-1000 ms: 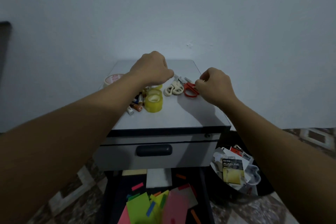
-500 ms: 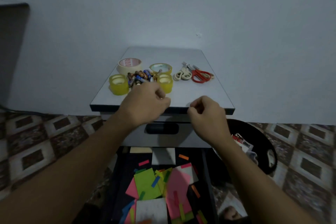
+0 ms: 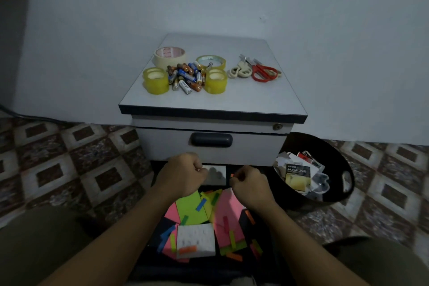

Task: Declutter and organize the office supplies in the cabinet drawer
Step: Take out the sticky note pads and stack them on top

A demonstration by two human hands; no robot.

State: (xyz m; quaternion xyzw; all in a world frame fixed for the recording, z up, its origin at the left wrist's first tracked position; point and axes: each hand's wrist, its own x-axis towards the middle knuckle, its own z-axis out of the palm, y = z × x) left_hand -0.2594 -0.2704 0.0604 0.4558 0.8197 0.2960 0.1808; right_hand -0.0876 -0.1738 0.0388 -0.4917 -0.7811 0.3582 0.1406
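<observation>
Head: left hand (image 3: 183,175), right hand (image 3: 250,187) now over drawer (image 3: 185,269).

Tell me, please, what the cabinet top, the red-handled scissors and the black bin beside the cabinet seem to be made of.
Cabinet top: likely laminated board, smooth pale matte face with a dark edge band. Red-handled scissors: handles look like glossy plastic, blades dull grey metal. Black bin: probably moulded plastic, given its sheen and cut-out handle.
</observation>
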